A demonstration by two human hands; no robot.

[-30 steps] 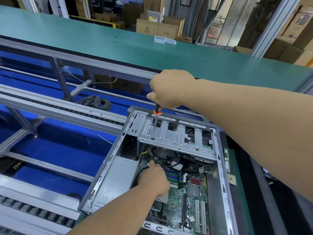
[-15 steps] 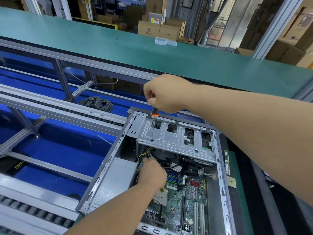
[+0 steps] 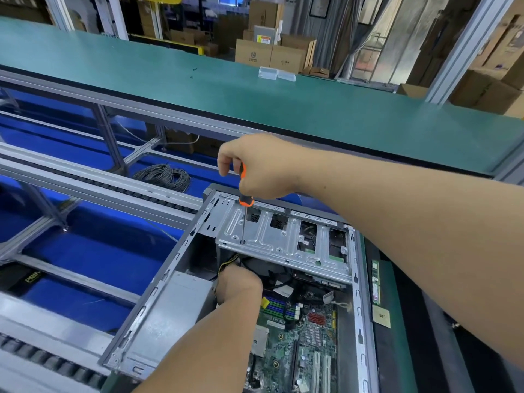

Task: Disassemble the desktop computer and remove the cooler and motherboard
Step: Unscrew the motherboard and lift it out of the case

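1. Green matte bench top (image 3: 312, 109), long and flat w/ a black front edge, runs across the back; cardboard boxes (image 3: 272, 56) stacked behind it, two small clear plastic boxes (image 3: 276, 73) on its far edge.
2. Blue floor panels and grey aluminium frame rails (image 3: 93, 182) fill the left side; a coil of grey cable (image 3: 164, 175) lies on the blue just beyond the rails.
3. Grey sheet-metal computer case (image 3: 158, 307) lies on its side, open, at bottom centre, between both forearms.
4. Stamped steel drive cage (image 3: 280, 239), ribbed w/ square cut-outs, spans the far end of the case, directly under the right hand.
5. Green motherboard (image 3: 286, 344) sits flat in the case's near half, w/ white slots and a small finned red heatsink; it is right of the left forearm.
6. Right arm reaches in from the right, wrist bent down; right hand (image 3: 261, 165) is fisted round the handle of an orange-and-black screwdriver (image 3: 243, 199), held near vertical, thin steel shaft tip down in a hole of the cage.
7. Left arm comes up from bottom edge; left hand (image 3: 238, 285) reaches into the case under the cage edge, back of hand up, fingers curled down among black cables (image 3: 283, 276). Can't tell what it grips, if anything.
8. Green RAM stick (image 3: 375, 282) and a small square CPU chip (image 3: 381, 316) lie on the mat right of the case.
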